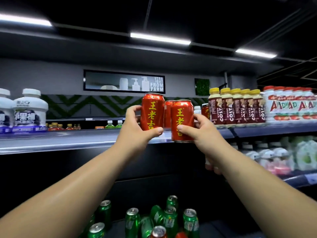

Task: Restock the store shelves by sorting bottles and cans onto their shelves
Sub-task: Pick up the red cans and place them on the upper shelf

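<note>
Both hands are raised to the top shelf (68,143), each holding one red can upright. My left hand (137,127) wraps the left red can (152,107), thumb across the front near its base and fingers curled round the far side. My right hand (200,133) grips the right red can (181,117) the same way, thumb on the front and fingers behind. The two cans stand side by side at the shelf's front edge, the left one higher. The right can's base sits level with the shelf lip, but I cannot tell whether it is touching.

Between and behind them I see a third red can (167,112) already on the shelf, and another red can (205,110) further right, next to a row of yellow-capped Costa bottles (236,107). Beyond those stand white bottles with red caps (291,103). At the shelf's far left are squat white bottles (29,107).

On the shelf below, to the right, are blurred pale bottles (274,157). Down near the bottom of my view, a cluster of green cans (132,220) sits between my forearms, some upright and some tipped.
</note>
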